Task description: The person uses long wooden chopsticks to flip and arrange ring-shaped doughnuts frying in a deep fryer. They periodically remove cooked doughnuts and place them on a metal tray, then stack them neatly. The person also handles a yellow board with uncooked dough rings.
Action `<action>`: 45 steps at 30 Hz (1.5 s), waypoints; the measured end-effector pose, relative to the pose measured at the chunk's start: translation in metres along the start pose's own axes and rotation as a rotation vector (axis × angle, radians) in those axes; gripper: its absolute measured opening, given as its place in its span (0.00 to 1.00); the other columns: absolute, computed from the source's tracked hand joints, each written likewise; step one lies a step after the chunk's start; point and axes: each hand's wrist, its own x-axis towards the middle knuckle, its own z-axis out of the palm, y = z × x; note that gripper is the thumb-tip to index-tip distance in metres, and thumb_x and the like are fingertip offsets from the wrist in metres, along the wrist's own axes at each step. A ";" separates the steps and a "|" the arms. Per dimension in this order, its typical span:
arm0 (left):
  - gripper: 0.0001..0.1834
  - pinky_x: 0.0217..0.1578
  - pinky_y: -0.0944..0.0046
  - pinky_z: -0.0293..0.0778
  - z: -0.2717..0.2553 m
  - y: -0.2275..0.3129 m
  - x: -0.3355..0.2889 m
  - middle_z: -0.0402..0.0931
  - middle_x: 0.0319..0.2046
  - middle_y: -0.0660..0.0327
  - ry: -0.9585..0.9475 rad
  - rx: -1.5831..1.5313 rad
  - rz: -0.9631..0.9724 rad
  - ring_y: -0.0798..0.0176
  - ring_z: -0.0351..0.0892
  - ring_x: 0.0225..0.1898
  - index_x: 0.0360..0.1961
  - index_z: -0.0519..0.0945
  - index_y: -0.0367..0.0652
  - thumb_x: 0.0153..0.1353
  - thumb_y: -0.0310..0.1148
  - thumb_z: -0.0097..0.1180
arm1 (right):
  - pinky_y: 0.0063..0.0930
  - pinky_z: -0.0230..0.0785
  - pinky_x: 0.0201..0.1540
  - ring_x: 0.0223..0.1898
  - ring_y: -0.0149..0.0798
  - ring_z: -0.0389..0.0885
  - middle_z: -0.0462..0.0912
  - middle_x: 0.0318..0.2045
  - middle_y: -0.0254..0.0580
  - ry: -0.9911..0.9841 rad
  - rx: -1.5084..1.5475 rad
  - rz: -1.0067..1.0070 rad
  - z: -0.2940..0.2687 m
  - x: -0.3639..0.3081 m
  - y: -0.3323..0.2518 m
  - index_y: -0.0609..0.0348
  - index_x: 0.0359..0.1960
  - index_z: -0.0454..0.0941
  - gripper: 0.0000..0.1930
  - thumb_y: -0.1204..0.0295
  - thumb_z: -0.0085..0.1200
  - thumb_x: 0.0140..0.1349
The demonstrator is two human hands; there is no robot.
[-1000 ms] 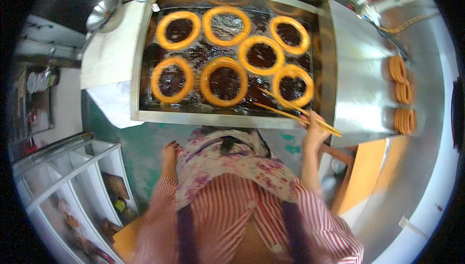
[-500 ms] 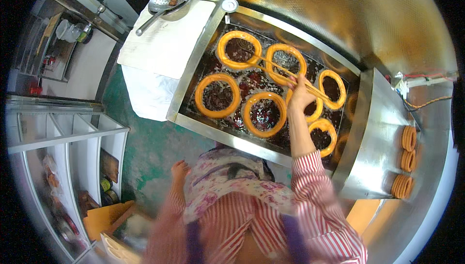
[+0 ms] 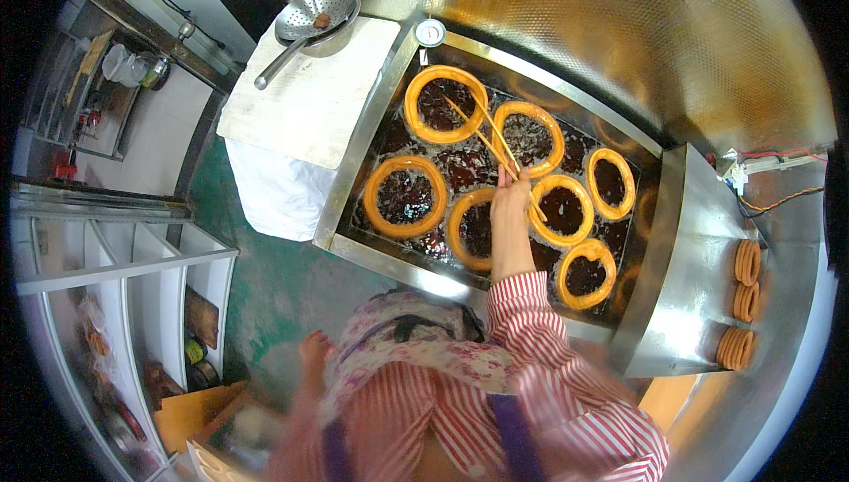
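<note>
Head view, compared with half a second ago: the right hand (image 3: pixel 511 208) has shifted toward the far left corner of the fryer vat (image 3: pixel 354 186), and the chopsticks (image 3: pixel 485 139) now reach onto the far-left dough ring (image 3: pixel 446 103) rather than the ring beside it. The left hand (image 3: pixel 314 349) stays low at the person's side, beside the floral apron (image 3: pixel 424 354).

Chopsticks: a long, pale wooden pair, held close together and angled up and to the left from the hand. Their tips lie over the dark centre of the far-left dough ring, at or near its inner edge; contact cannot be confirmed.

Right hand is closed around the lower part of the chopsticks, fingers wrapped, above the oil between two rings. Left hand appears loosely open and holds nothing visible, though it is blurred.

Six golden-orange rings float in dark oil. A perforated skimmer (image 3: pixel 309 18) rests on the white board (image 3: pixel 309 97) left of the vat. Finished rings (image 3: pixel 743 305) stand stacked on the steel shelf (image 3: pixel 690 270) at right.
</note>
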 end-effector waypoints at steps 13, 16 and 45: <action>0.19 0.21 0.63 0.76 0.049 0.002 0.005 0.75 0.35 0.52 -0.128 0.053 -0.071 0.56 0.77 0.27 0.48 0.70 0.33 0.54 0.25 0.51 | 0.32 0.79 0.37 0.39 0.41 0.80 0.77 0.37 0.44 -0.022 -0.194 -0.085 -0.094 -0.043 -0.064 0.63 0.42 0.70 0.10 0.71 0.48 0.63; 0.19 0.22 0.62 0.76 0.057 -0.002 -0.003 0.74 0.36 0.52 -0.118 0.074 -0.085 0.56 0.77 0.27 0.49 0.70 0.33 0.54 0.25 0.51 | 0.30 0.80 0.33 0.37 0.41 0.81 0.78 0.37 0.46 0.017 -0.275 -0.169 -0.089 -0.047 -0.070 0.65 0.40 0.71 0.09 0.73 0.51 0.60; 0.20 0.22 0.57 0.74 0.076 -0.066 -0.066 0.75 0.34 0.50 -0.090 0.074 0.011 0.51 0.78 0.27 0.49 0.71 0.33 0.52 0.25 0.49 | 0.27 0.80 0.21 0.24 0.41 0.81 0.79 0.30 0.54 0.075 -0.281 -0.331 -0.021 0.089 -0.154 0.73 0.39 0.67 0.13 0.75 0.54 0.57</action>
